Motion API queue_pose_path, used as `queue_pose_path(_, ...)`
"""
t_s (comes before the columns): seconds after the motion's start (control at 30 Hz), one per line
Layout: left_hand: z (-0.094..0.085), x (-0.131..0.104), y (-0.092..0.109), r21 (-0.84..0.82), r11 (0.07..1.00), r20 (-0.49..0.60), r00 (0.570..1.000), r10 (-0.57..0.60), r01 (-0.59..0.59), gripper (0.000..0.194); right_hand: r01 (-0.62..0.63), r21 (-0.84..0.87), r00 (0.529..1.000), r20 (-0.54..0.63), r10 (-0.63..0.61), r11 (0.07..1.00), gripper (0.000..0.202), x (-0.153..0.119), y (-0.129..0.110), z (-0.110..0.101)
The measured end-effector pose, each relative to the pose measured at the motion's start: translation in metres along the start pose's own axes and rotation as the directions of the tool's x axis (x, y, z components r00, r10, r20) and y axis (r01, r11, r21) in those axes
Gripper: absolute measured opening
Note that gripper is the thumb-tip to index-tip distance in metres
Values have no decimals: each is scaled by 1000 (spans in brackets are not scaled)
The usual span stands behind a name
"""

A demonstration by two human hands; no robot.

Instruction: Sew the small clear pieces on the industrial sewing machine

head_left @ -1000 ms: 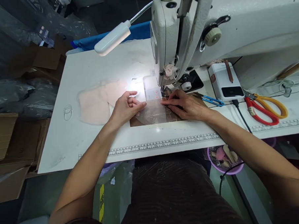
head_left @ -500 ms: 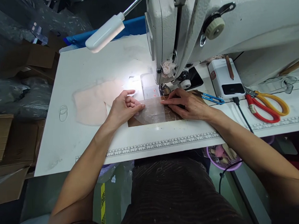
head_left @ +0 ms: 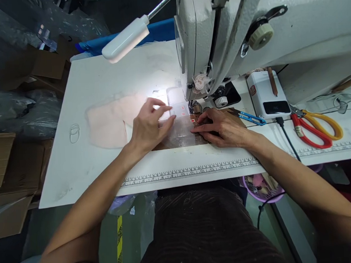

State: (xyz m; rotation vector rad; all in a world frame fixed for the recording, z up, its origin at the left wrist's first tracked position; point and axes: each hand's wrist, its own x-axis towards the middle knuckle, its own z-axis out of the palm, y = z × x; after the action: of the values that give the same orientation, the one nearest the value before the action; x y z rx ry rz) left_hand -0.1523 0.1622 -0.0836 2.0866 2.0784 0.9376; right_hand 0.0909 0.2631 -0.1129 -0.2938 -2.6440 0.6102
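A thin translucent sheet [head_left: 180,133] lies over a brown plate [head_left: 202,139] in front of the sewing machine's presser foot [head_left: 191,106]. My left hand [head_left: 147,127] is over the sheet's left side, thumb and fingers apart with nothing between them. Whether its fingertips touch the surface I cannot tell. My right hand [head_left: 223,128] rests on the brown plate, fingers stretched out, fingertips at the sheet's right edge. Small red marks show near the needle. A pale pink fabric piece [head_left: 107,123] lies flat on the white table [head_left: 66,163], left of my left hand.
The sewing machine head [head_left: 196,41] stands behind my hands, with a white lamp [head_left: 126,39] to its left. Blue thread snips [head_left: 252,118], a white power bank [head_left: 267,92] and red-and-yellow-handled scissors [head_left: 312,131] lie at right. A printed ruler [head_left: 191,171] runs along the front edge.
My left hand has risen slightly, its fingers going from curled near the sheet's edge to spread. My right fingertips stay at the sheet's right edge. The view has shifted a little.
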Motion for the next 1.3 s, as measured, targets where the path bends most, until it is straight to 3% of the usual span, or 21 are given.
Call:
queue_pose_path(0.07, 6, 6, 4, 79, 974, 142, 969, 200, -213, 21, -3, -5, 1000, 0, 3, 1000, 30, -1, 0, 0)
queue_pose_path(0.13, 15, 13, 4, 91, 927, 271, 905, 327, -363, 26, -7, -8, 1000, 1, 7, 1000, 30, -1, 0, 1)
queue_pose_path(0.23, 24, 22, 1, 109, 867, 383, 825, 415, -487, 31, -9, 7, 1000, -15, 9, 1000, 28, -1, -1, 3)
queue_pose_path(0.33, 26, 29, -3, 165, 822, 417, 794, 442, -544, 36, -34, 34, 998, -59, 36, 999, 27, 0, -2, 6)
queue_pose_path(0.63, 24, 26, -18, 75, 861, 372, 815, 444, -503, 46, -85, 77, 992, -84, 91, 993, 29, 0, -1, 10)
queue_pose_path(1.3, 28, 21, -17, 32, 885, 347, 835, 426, -465, 47, -96, 64, 988, -111, 103, 993, 29, -1, -5, 11)
